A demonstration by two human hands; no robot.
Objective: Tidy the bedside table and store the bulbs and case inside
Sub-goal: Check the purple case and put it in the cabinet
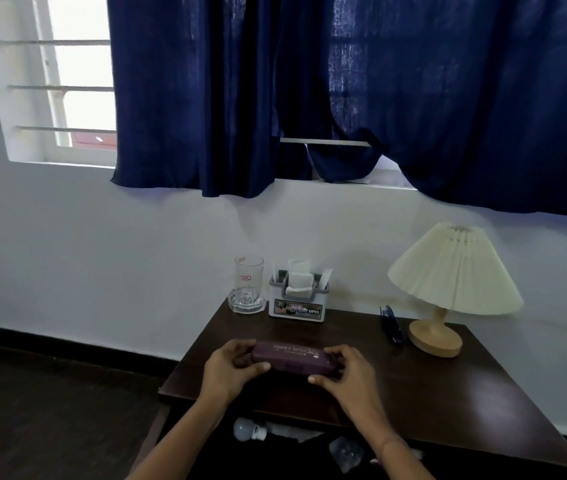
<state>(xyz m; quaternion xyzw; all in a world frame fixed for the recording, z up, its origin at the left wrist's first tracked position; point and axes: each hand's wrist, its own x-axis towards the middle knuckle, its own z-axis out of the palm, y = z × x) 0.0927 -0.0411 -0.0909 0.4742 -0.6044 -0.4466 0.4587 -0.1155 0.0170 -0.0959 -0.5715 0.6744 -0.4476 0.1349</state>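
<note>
Both ends gripped: my left hand (228, 372) curls round the left end of the case (289, 356), which lies crosswise over the tabletop (448, 403); my right hand (344, 372) pinches its right end. Drawer (153, 438) sits open below, toward me, a bulb (245, 429) at its left.

Glossy dark wooden bedside table (448, 393), matt purple case (292, 357), clear glass mug (248, 289), pleated lampshade (455, 268), pale wood lamp base (435, 337), blue cloth curtain (344, 81)
</note>
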